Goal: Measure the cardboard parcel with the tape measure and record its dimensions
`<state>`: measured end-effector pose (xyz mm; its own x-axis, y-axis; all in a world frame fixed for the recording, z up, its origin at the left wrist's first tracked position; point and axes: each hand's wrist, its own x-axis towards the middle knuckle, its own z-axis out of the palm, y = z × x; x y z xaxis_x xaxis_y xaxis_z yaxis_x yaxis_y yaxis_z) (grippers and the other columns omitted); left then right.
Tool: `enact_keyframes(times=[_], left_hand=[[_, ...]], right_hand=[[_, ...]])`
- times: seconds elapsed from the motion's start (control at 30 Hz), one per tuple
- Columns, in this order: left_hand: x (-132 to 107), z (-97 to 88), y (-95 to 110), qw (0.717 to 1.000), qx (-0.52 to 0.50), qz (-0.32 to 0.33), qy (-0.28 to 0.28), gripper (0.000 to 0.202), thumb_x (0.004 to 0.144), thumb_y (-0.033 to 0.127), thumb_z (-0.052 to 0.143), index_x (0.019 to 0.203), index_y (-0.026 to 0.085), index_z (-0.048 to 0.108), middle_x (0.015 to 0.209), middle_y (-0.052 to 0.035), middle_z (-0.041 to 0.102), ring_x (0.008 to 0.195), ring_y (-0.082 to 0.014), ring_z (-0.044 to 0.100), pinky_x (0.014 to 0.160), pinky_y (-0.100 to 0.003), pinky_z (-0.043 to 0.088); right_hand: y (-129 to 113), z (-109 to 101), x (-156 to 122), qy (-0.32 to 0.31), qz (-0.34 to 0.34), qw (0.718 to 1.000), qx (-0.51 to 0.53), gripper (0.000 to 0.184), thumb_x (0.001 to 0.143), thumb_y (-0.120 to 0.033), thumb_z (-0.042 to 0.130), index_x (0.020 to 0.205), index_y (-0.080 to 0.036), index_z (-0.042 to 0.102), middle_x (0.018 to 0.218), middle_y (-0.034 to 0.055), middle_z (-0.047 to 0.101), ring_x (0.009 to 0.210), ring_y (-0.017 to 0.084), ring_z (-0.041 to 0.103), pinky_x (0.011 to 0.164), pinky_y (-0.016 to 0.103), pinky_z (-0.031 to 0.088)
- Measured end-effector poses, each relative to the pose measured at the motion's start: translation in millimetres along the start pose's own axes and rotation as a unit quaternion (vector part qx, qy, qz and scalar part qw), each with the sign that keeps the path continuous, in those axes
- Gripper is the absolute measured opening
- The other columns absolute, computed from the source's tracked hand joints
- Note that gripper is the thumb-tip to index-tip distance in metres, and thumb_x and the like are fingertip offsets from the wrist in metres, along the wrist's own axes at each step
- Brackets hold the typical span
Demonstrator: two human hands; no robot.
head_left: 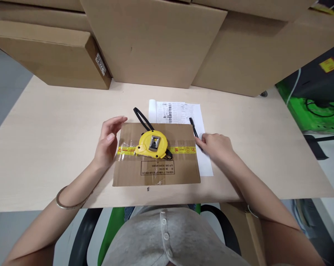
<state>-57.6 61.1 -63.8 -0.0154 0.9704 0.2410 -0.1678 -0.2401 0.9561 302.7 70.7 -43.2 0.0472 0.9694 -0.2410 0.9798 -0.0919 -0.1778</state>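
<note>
A flat brown cardboard box (pixel 183 168) lies on the table, with yellow printed tape across it and a stamped text frame. On top of it rests a yellow tape measure (pixel 147 142) with a black wrist strap (pixel 143 119) stretching toward the back. My left hand (pixel 107 144) is at the box's left edge, open, its fingers stretched forward and thumb raised. At the right edge, my right hand (pixel 216 147) has its fingers curled, the thumb-and-index side touching the box and crossing a black pen (pixel 194 127). What those fingers hold, if anything, is hidden.
Printed paper (pixel 194 111) lies partly under the box, its left end rolled. Large cardboard boxes (pixel 155 44) stand along the table's back, with a smaller carton (pixel 44 55) at back left. Green surface and black cables (pixel 322 109) are beyond the right edge. A chair armrest (pixel 85 236) is below the front edge.
</note>
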Motion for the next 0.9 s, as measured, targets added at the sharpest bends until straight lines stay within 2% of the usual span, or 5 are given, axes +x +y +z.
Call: enact_keyframes(times=[0.2,0.37,0.57,0.73,0.9], left_hand=[[-9.5,-13.4,8.5,0.992,0.1,0.066,-0.041,0.04,0.093,0.061,0.055,0.112,0.036,0.078,0.144,-0.0002,0.063,0.15,-0.0318,0.042,0.13,-0.051,0.025],[-18.6,-19.9,-5.7,0.99,0.105,0.019,-0.095,0.046,0.099,0.061,0.045,0.123,0.036,0.075,0.16,0.0026,0.049,0.157,-0.0304,0.029,0.133,-0.051,0.016],[-21.9,-19.3,-16.8,0.992,0.083,0.017,-0.096,0.048,0.1,0.06,0.042,0.127,0.034,0.073,0.151,-0.0042,0.056,0.15,-0.0313,0.039,0.13,-0.054,0.026],[-21.3,-18.3,-18.0,0.995,0.052,-0.019,-0.087,0.052,0.099,0.066,0.04,0.122,0.035,0.074,0.15,-0.003,0.056,0.152,-0.0313,0.037,0.131,-0.053,0.023],[-23.6,-14.2,-14.1,0.994,-0.022,-0.074,-0.08,0.064,0.099,0.073,0.031,0.121,0.031,0.073,0.154,-0.0033,0.055,0.152,-0.0327,0.04,0.129,-0.052,0.029]], right_hand=[[-51.9,-38.1,-14.3,0.201,-0.216,0.942,0.156,0.044,0.101,-0.06,0.046,0.111,-0.021,0.066,0.111,0.0127,0.069,0.095,0.027,0.067,0.081,0.043,0.052],[-104.8,-36.7,-26.9,0.137,-0.398,0.899,0.123,0.073,0.089,-0.079,0.054,0.131,-0.02,0.063,0.145,0.018,0.057,0.138,0.041,0.049,0.115,0.067,0.037],[-114.9,-25.1,-26.7,0.076,-0.457,0.854,0.238,0.054,0.088,-0.054,0.076,0.125,-0.026,0.048,0.134,0.0094,0.068,0.139,0.032,0.056,0.126,0.067,0.024],[-120.0,-23.0,-23.4,0.103,-0.451,0.839,0.286,0.047,0.097,-0.041,0.066,0.132,-0.027,0.038,0.13,0.0108,0.066,0.12,0.028,0.069,0.104,0.05,0.055],[-152.2,-33.1,-23.4,0.065,-0.511,0.834,0.198,0.049,0.102,-0.043,0.057,0.144,-0.028,0.038,0.141,0.0102,0.063,0.12,0.028,0.068,0.09,0.042,0.061]])
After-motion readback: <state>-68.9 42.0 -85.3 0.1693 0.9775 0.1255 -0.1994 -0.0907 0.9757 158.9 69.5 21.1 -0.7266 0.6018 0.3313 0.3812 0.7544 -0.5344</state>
